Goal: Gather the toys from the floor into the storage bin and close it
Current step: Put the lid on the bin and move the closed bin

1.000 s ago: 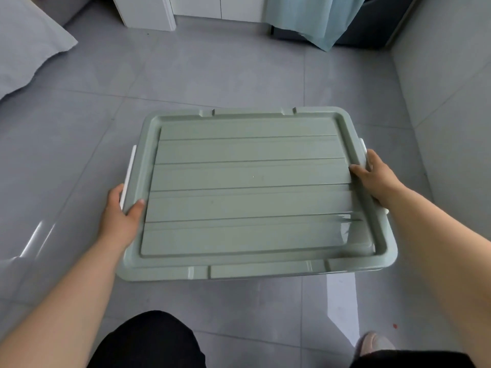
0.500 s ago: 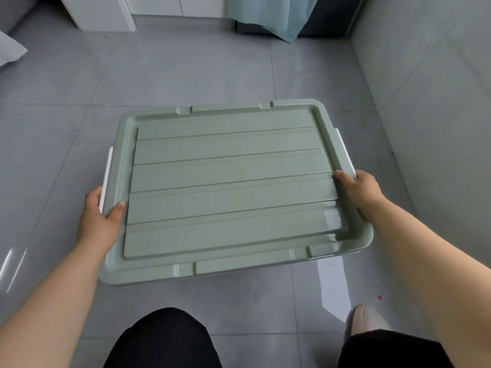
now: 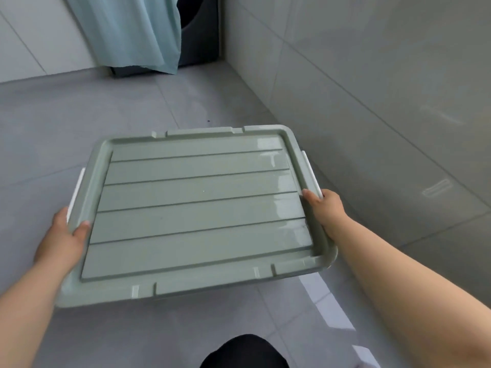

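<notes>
Knee: Your dark-clothed knee (image 3: 244,351) is showing at the bottom edge, nearer than both hands and between your forearms.
Left hand: Your left hand (image 3: 63,235) is gripping the lid's left edge, with the thumb lying on top of the rim and the fingers curling under, out of sight.
Right hand: Your right hand (image 3: 325,208) is clasping the opposite edge, with its fingers wrapping over the side.
Lid: The sage-green ribbed lid (image 3: 202,203) is spanning the gap between your hands and tilting slightly.
Storage bin: The storage bin (image 3: 218,290) is sitting under the lid. Only a dark sliver is showing below the near rim, and its contents are hidden.
Latches: A white left latch (image 3: 75,192) is lying just beyond your left hand, and a white right latch (image 3: 310,171) is touching your right fingertips.
Floor: Grey floor tiles (image 3: 132,107) are stretching away beneath and beyond both hands.
Wall: A pale tiled wall (image 3: 372,75) is rising to the right of your right hand.
Background: A teal cloth (image 3: 135,30) is hanging far beyond your hands, draping over a dark appliance (image 3: 200,30).
</notes>
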